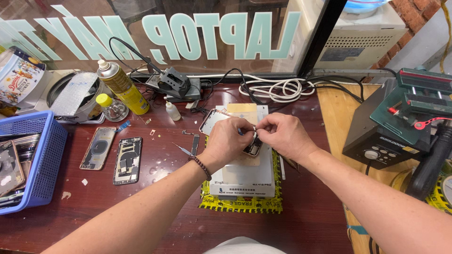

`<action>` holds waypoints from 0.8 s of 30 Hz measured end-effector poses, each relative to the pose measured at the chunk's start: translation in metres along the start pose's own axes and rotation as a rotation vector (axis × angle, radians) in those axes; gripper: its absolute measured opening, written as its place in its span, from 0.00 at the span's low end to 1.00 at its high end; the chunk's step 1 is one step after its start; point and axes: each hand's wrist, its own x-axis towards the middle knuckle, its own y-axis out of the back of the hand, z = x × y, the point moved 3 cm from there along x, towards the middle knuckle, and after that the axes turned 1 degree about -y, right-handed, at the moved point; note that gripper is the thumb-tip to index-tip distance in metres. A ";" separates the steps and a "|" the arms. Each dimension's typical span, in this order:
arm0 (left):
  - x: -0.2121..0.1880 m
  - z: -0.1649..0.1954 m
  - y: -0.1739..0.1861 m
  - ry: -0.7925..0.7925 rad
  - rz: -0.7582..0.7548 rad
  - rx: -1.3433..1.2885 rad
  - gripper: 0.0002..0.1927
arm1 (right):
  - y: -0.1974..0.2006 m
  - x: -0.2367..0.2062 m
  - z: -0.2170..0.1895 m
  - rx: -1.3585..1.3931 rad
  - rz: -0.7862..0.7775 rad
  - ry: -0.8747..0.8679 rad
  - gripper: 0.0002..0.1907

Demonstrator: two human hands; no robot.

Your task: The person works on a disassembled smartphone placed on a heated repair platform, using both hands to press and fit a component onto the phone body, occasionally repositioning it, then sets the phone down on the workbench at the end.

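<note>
My left hand and my right hand meet over a white heating pad in the middle of a dark red table. Between their fingers they pinch a small dark phone part with a metal rim. The fingers cover most of it. A phone frame lies on the pad just behind my left hand. A bead bracelet is on my left wrist.
Two opened phone backs lie left of the pad, beside a blue basket of phone parts. A yellow spray can, small bottles and coiled white cable stand at the back. A green machine sits on the right.
</note>
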 end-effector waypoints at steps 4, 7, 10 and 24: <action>0.000 0.000 0.001 0.002 0.006 -0.015 0.09 | -0.001 0.000 0.001 0.019 -0.003 -0.015 0.10; 0.000 0.000 0.000 0.019 -0.010 -0.015 0.09 | 0.000 0.001 0.002 0.017 0.000 -0.022 0.10; 0.000 -0.001 0.000 0.022 -0.009 -0.017 0.09 | 0.000 0.001 0.002 0.015 0.000 -0.011 0.10; 0.000 0.001 0.001 0.021 -0.020 -0.028 0.10 | 0.001 0.001 0.000 0.017 -0.016 -0.071 0.11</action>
